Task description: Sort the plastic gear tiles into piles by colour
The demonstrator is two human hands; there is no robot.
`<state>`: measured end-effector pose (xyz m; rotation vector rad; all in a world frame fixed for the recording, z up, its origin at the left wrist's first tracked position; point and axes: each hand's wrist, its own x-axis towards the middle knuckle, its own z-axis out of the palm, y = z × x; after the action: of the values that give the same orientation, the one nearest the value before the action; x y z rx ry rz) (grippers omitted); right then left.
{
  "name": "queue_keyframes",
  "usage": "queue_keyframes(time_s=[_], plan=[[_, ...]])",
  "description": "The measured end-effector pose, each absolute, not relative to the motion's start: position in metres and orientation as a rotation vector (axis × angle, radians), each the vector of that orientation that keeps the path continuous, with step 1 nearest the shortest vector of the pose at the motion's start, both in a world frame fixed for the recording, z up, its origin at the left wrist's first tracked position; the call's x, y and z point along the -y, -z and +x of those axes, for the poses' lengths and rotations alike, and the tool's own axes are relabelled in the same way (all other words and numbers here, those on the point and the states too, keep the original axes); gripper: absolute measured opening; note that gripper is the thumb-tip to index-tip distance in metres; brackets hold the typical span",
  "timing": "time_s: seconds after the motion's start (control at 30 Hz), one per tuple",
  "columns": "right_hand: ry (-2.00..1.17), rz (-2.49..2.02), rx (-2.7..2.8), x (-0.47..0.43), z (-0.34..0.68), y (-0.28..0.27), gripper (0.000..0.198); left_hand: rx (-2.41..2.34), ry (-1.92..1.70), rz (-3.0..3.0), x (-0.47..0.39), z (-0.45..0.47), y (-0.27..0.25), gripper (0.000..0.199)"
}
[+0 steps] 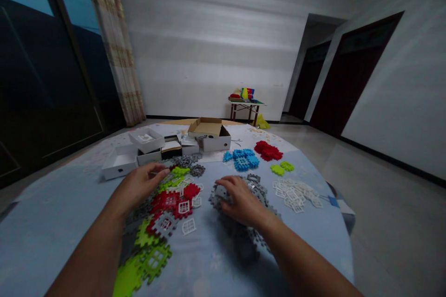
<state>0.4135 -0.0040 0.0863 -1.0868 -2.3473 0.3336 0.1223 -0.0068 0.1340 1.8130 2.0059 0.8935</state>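
Observation:
My left hand reaches over the left side of a mixed heap of toothed building pieces. Its thumb and fingertips come close together beside grey pieces and lime-green pieces; anything between them is too small to make out. My right hand lies over a pile of grey toothed pieces, its fingers curled round one grey piece. Between the hands lie red pieces, a grey window piece and a white window frame. Larger lime-green window pieces are nearest me.
Blue pieces, red pieces, two lime-green pieces and a pile of white frames lie to the right. White boxes and an open carton stand at the back of the round table.

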Motion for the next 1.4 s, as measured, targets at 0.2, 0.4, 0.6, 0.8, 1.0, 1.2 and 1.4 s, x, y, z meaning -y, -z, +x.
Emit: queue_keyframes(time_s=[0.2,0.4,0.6,0.8,1.0,1.2,1.4], plan=[[-0.257,-1.199,2.147,-0.002,0.473,-0.075,0.051,-1.813,-0.644,1.965,0.008,0.152,-0.129,0.05],[-0.297,-1.151,2.02,-0.002,0.476,-0.056,0.038,-1.665,-0.487,2.226,0.011,0.201,-0.098,0.038],[-0.387,-1.09,2.062,0.001,0.475,-0.051,0.033,-1.751,-0.238,2.42,0.009,0.209,-0.059,0.034],[-0.441,-1.099,2.048,-0.003,0.482,-0.052,0.032,-1.966,-0.244,2.427,-0.002,0.181,-0.055,0.03],[-0.452,-1.084,2.043,-0.002,0.482,-0.054,0.032,-2.002,-0.378,2.403,-0.008,0.177,-0.057,0.028],[-0.463,-1.029,2.021,-0.001,0.484,-0.057,0.031,-2.121,-0.557,2.268,-0.016,0.17,-0.058,0.033],[-0.441,-1.092,1.946,-0.009,0.49,-0.056,0.028,-1.932,-0.871,1.974,-0.015,0.171,-0.081,0.045]])
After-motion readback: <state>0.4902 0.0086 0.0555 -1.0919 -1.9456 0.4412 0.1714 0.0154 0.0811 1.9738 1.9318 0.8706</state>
